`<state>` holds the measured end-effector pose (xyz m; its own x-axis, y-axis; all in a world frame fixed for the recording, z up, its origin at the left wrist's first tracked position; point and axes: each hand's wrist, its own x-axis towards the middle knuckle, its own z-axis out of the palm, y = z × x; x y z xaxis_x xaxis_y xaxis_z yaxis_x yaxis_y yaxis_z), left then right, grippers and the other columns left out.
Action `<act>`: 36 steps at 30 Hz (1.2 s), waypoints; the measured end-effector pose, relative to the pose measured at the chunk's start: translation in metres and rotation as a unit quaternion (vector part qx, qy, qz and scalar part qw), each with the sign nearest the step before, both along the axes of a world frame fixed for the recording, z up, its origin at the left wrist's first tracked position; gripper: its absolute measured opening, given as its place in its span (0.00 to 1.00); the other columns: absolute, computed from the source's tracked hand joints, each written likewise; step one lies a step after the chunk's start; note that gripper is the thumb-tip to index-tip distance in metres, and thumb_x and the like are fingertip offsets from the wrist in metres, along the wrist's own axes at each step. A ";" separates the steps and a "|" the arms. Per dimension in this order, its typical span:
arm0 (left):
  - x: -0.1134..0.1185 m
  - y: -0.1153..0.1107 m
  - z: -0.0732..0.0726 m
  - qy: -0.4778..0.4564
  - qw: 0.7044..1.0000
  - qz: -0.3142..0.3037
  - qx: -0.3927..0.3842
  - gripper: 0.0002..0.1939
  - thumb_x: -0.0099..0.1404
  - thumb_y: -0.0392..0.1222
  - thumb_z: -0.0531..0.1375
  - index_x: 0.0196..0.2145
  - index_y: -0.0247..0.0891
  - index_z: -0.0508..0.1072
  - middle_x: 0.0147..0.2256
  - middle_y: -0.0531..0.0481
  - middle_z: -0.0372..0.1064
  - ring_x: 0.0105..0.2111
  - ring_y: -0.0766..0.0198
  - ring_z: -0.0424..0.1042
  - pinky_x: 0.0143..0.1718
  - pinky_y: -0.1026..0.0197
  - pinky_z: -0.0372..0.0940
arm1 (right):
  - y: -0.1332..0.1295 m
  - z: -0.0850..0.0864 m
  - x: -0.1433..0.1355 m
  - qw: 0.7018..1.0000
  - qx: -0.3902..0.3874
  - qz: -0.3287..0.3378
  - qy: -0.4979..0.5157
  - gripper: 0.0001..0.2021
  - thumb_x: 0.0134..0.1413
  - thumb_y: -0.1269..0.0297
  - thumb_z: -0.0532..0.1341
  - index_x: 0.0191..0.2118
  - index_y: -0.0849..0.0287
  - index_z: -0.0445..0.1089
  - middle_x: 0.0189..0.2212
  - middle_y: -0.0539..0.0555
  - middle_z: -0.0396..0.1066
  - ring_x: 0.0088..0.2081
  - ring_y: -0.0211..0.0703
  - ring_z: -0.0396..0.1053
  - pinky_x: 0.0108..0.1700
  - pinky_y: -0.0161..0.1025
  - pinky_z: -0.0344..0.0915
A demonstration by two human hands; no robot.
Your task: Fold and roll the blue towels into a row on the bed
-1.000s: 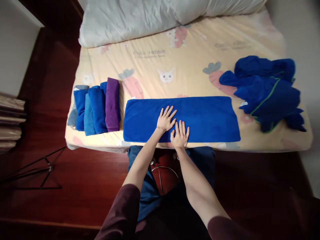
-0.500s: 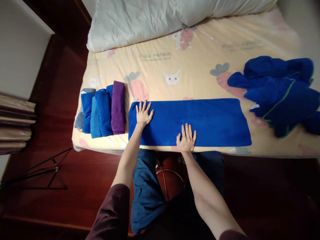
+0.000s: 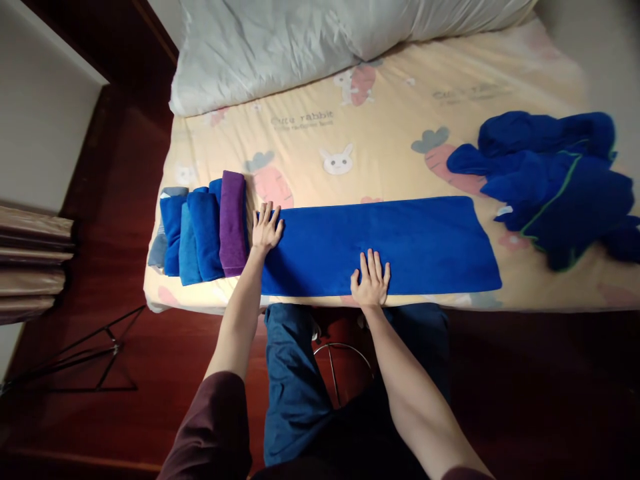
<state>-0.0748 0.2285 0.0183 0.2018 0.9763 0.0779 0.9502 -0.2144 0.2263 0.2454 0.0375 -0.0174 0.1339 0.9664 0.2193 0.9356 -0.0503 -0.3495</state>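
Pressing both palms flat, fingers spread and gripping nothing, we smooth the long royal-blue folded towel point(image 3: 380, 245) lying along the bed's point(image 3: 380, 143) near edge: left hand point(image 3: 266, 229) at its left end, right hand point(image 3: 371, 283) mid-front. Even outward strokes should best remove creases.

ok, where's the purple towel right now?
Head view, left side of the bed: the purple towel is the rightmost of the folded stack, just left of the left hand on the flat blue towel.
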 end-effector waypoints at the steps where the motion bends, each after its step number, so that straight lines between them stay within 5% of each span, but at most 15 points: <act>1: 0.002 -0.004 0.000 -0.001 1.000 0.002 0.009 0.32 0.75 0.51 0.44 0.71 0.35 0.57 0.73 0.42 0.45 0.74 0.49 0.40 0.73 0.38 0.35 | 0.000 0.000 0.000 1.000 0.006 0.001 0.003 0.31 0.65 0.66 0.50 0.72 0.60 0.56 0.72 0.60 0.53 0.74 0.52 0.47 0.73 0.62 0.39; 8: 0.006 -0.021 -0.002 -0.015 1.000 0.006 0.004 0.32 0.74 0.44 0.42 0.70 0.26 0.56 0.71 0.37 0.49 0.73 0.53 0.45 0.74 0.47 0.42 | 0.000 -0.003 0.001 0.999 0.038 0.009 0.016 0.31 0.64 0.67 0.51 0.72 0.60 0.55 0.72 0.61 0.53 0.73 0.53 0.48 0.73 0.63 0.41; 15: -0.004 -0.005 -0.002 0.007 1.000 0.004 -0.008 0.35 0.74 0.54 0.45 0.70 0.30 0.57 0.73 0.37 0.44 0.74 0.42 0.36 0.72 0.39 0.41 | 0.000 -0.002 0.000 1.000 0.027 0.004 0.013 0.30 0.65 0.66 0.50 0.71 0.61 0.57 0.72 0.60 0.53 0.74 0.52 0.48 0.74 0.62 0.40; 20: -0.001 0.002 0.001 0.006 1.000 0.014 -0.006 0.34 0.74 0.54 0.46 0.69 0.30 0.59 0.72 0.37 0.46 0.73 0.43 0.39 0.72 0.40 0.42 | 0.001 0.002 -0.001 1.000 0.011 0.004 0.023 0.30 0.66 0.66 0.50 0.72 0.61 0.56 0.73 0.59 0.50 0.74 0.51 0.45 0.74 0.61 0.38; 27: -0.009 0.019 0.039 0.064 0.997 0.016 -0.045 0.28 0.68 0.32 0.47 0.63 0.38 0.69 0.60 0.36 0.67 0.61 0.46 0.63 0.59 0.43 0.60 | 0.005 0.008 -0.002 1.000 -0.001 0.000 0.031 0.29 0.67 0.65 0.50 0.72 0.61 0.56 0.73 0.58 0.50 0.74 0.49 0.45 0.75 0.59 0.36; 33: -0.031 0.060 0.064 0.130 0.984 -0.022 -0.119 0.27 0.68 0.31 0.49 0.64 0.33 0.66 0.53 0.37 0.70 0.53 0.50 0.67 0.57 0.45 0.61 | 0.009 0.012 -0.001 1.000 -0.008 0.002 0.029 0.29 0.68 0.65 0.50 0.72 0.61 0.55 0.73 0.57 0.49 0.75 0.48 0.43 0.76 0.57 0.34; 36: -0.013 0.048 0.067 0.103 0.993 0.026 -0.059 0.26 0.70 0.33 0.47 0.63 0.31 0.66 0.60 0.32 0.64 0.60 0.43 0.61 0.60 0.40 0.57 | 0.009 0.014 -0.001 0.999 -0.013 -0.001 0.036 0.30 0.68 0.65 0.51 0.73 0.60 0.54 0.73 0.56 0.50 0.75 0.49 0.43 0.76 0.57 0.34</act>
